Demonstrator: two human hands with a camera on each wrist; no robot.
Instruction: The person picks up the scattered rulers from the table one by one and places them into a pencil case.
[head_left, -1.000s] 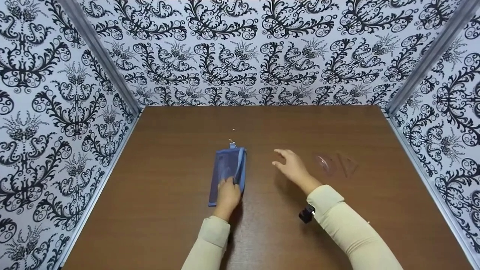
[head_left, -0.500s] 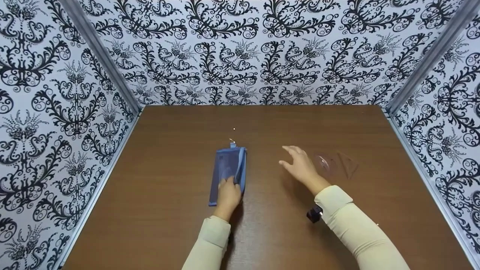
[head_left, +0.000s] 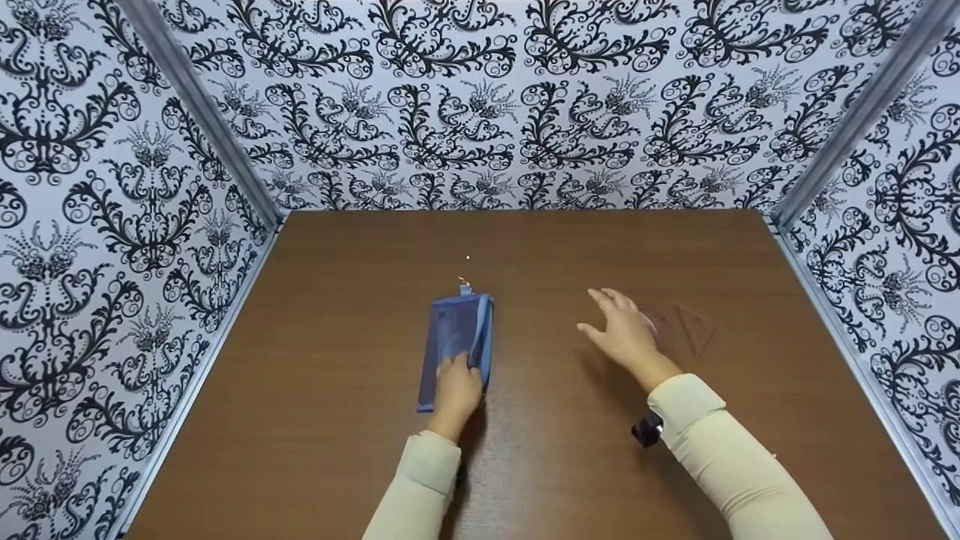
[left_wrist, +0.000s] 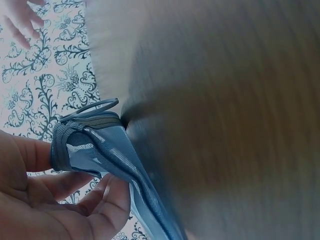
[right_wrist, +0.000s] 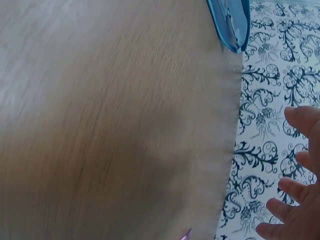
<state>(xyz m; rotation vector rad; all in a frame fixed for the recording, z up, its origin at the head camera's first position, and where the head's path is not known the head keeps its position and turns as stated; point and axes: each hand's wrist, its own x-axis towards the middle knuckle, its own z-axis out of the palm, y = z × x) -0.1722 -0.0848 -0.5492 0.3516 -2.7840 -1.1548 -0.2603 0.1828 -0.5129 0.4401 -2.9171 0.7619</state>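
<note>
A blue mesh zip pouch (head_left: pixel 453 326) lies lengthwise on the table, its zipped edge along the right gaping. My left hand (head_left: pixel 457 390) grips the pouch at its near right part. Seen from the left wrist, the thumb and fingers (left_wrist: pixel 117 197) pinch the zipped edge, and the mouth stands apart. My right hand (head_left: pixel 626 334) hovers above the table with fingers spread, holding nothing. Just beyond it, partly hidden by the hand, is a clear pinkish protractor (head_left: pixel 650 325). To the right of that lies a clear triangular set square (head_left: pixel 696 328).
The brown table (head_left: pixel 337 300) is walled at the back and sides by black-and-white patterned panels (head_left: pixel 480 105). A small tab with a metal clip (head_left: pixel 465 288) sticks out from the pouch's far end. A black wrist camera (head_left: pixel 646 431) hangs under the right sleeve.
My right hand has moved steadily to the right, away from the pouch, and now overlaps the protractor in the head view. The left hand and pouch have stayed in place.
</note>
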